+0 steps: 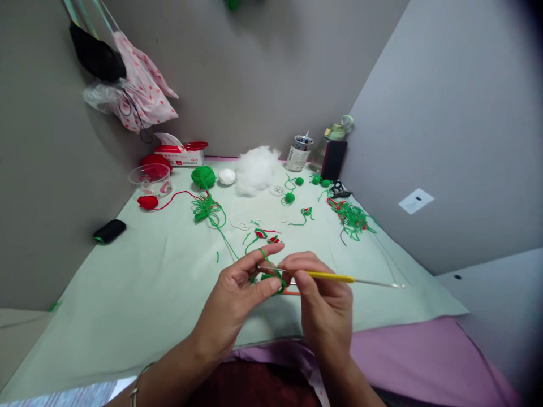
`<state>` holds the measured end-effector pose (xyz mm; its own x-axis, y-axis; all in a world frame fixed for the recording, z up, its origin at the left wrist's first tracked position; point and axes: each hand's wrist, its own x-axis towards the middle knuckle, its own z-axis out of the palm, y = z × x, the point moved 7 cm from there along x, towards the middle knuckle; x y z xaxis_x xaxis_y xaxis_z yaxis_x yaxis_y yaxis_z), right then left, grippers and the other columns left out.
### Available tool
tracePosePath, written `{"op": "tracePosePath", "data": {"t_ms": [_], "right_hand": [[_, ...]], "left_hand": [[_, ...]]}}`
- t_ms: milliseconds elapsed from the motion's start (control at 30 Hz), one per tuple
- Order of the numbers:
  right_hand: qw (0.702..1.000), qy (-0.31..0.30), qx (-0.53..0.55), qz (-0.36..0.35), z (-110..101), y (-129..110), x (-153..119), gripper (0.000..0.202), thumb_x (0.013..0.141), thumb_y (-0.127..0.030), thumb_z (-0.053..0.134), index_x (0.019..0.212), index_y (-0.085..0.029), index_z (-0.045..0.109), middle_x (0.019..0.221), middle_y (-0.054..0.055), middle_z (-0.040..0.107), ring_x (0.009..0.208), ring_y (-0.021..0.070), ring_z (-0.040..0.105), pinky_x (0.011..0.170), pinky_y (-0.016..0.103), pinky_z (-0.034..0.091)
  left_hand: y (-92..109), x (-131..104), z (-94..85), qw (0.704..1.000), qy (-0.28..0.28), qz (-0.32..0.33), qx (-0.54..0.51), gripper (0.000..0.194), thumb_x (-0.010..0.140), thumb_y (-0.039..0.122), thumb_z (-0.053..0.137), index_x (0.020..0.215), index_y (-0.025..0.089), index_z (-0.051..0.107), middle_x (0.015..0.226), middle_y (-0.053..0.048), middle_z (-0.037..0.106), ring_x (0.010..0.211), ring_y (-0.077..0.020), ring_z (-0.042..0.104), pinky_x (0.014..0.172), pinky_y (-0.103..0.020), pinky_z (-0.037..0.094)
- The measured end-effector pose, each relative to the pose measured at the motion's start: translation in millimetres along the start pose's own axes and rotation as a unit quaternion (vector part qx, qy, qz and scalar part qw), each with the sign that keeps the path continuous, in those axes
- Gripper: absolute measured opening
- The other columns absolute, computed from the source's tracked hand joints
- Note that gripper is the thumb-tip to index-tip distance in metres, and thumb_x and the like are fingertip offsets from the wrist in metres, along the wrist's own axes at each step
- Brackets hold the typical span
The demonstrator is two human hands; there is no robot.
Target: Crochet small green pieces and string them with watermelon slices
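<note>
Between the thumb and fingers of my left hand (240,291) is a small green crochet piece (278,280), partly covered by the fingers. Green yarn runs up over the raised index finger of that hand. My right hand (324,299) is closed on a crochet hook (331,276) with a yellow grip, held almost level. The hook's left end reaches the yarn beside my left fingers, and its other metal end points right. An orange-handled tool (291,293) lies just below the hands, mostly hidden. Small red and green crocheted pieces (260,233) lie just beyond.
A green yarn ball (203,177), white stuffing (257,169) and a pen holder (299,154) stand at the back. To the left are a clear plastic tub (150,183) and a black case (110,231). Tangled yarn scraps (354,219) and a phone (334,160) are on the right, near the wall.
</note>
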<state>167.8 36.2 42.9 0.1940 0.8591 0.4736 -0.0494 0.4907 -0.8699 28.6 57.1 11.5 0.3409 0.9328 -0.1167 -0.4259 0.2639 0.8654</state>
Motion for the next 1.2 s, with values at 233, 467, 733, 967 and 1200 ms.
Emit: {"op": "tracePosePath", "data": {"t_ms": [233,467,733,967,1200], "right_hand": [[0.969,-0.002,-0.21,-0.13,10.5,-14.3,-14.0,0.027,0.093,-0.01,0.063,0.108,-0.029,0.077,0.099,0.005,0.075,0.087,0.018,0.071,0.068,0.029,0.059],[0.992,0.008,-0.107,-0.07,-9.3,-8.7,-2.4,0.024,0.097,-0.011,0.058,0.103,-0.025,0.076,0.085,0.003,0.068,0.071,0.0143,0.066,0.06,0.027,0.056],[0.941,0.015,-0.274,-0.196,6.7,-18.9,-12.8,0.029,0.091,-0.008,0.065,0.107,-0.029,0.078,0.098,0.006,0.072,0.089,0.0189,0.068,0.07,0.031,0.055],[1.0,0.028,0.013,-0.006,-13.7,1.7,5.1,0.019,0.099,-0.02,0.058,0.095,-0.026,0.076,0.083,0.001,0.067,0.07,0.012,0.058,0.063,0.026,0.05],[0.995,-0.013,-0.087,-0.048,6.2,-1.0,-1.1,0.024,0.097,-0.012,0.059,0.105,-0.028,0.075,0.096,0.002,0.075,0.089,0.0152,0.068,0.075,0.028,0.056]], "left_hand": [[-3.5,5.7,0.1,0.998,0.033,-0.002,-0.044,0.044,0.08,0.027,0.083,0.123,0.03,0.075,0.084,0.001,0.067,0.084,-0.0129,0.059,0.085,-0.027,0.045],[-7.0,7.6,-1.4,0.994,0.008,-0.073,-0.086,0.045,0.078,0.027,0.084,0.122,0.022,0.075,0.084,-0.001,0.063,0.088,-0.0149,0.059,0.085,-0.026,0.044],[-14.1,7.6,4.6,0.995,0.026,-0.039,-0.088,0.052,0.08,0.028,0.083,0.131,0.028,0.07,0.082,0.002,0.063,0.083,-0.0118,0.058,0.085,-0.026,0.044],[-5.3,7.4,-1.5,0.997,0.032,-0.026,-0.06,0.049,0.076,0.023,0.086,0.123,0.027,0.075,0.081,0.001,0.064,0.079,-0.0109,0.056,0.081,-0.024,0.043],[-5.0,5.1,1.3,0.998,0.036,-0.006,-0.049,0.047,0.076,0.023,0.086,0.121,0.029,0.075,0.084,0.001,0.068,0.087,-0.0131,0.06,0.085,-0.025,0.045]]}}
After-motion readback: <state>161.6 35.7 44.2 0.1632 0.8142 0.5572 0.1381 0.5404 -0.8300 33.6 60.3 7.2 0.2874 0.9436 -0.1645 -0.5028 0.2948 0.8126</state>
